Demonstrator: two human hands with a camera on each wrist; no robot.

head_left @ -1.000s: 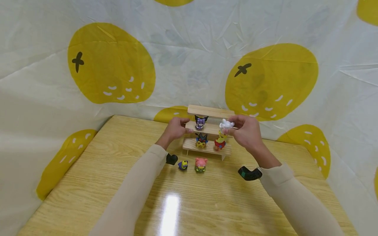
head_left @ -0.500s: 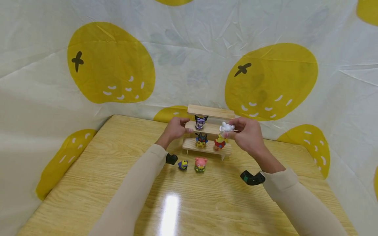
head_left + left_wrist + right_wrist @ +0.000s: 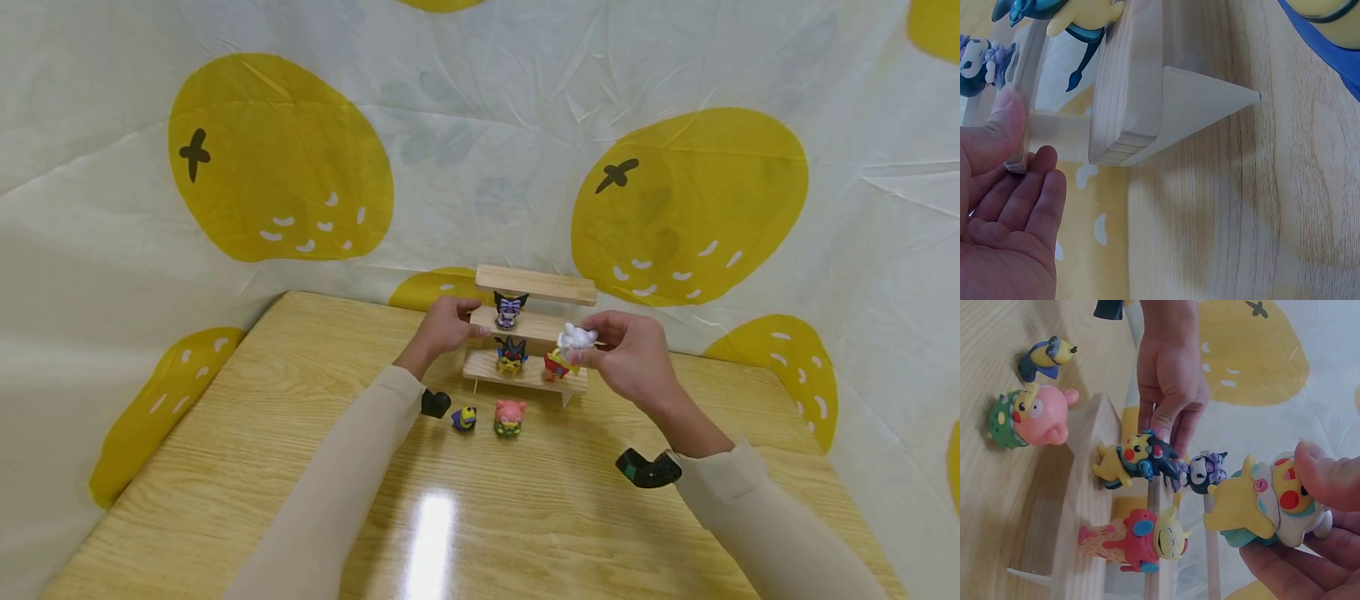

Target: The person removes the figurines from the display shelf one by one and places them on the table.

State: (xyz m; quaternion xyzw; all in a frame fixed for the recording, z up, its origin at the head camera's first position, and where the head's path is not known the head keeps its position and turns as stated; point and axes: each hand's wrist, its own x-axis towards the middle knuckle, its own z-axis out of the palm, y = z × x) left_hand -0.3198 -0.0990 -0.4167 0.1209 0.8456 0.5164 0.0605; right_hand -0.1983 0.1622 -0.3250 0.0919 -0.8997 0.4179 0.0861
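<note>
My left hand (image 3: 444,327) grips the left end of the middle board of a three-tier wooden display stand (image 3: 536,284), thumb on top and fingers beneath in the left wrist view. In my right hand (image 3: 637,358) is a yellow figurine with a white hood (image 3: 1254,503), pinched by its head between thumb and fingers. It hangs in front of the middle board's right part, overlapping a red and yellow figurine (image 3: 1138,540) on the lowest board. Left of that stands a yellow figurine in a black eared hood (image 3: 1125,464). A black and purple figurine (image 3: 508,311) sits on the middle board.
On the table (image 3: 300,467) before the stand are a pink figurine (image 3: 510,418) and a small blue and yellow figurine (image 3: 464,419). A white cloth with yellow fruit prints (image 3: 480,167) hangs close behind the stand. Dark wrist devices (image 3: 648,468) stick out below both sleeves.
My right hand has come down and slightly nearer with the white-hooded figurine, which now sits lower in front of the stand. The left hand keeps its place on the board.
</note>
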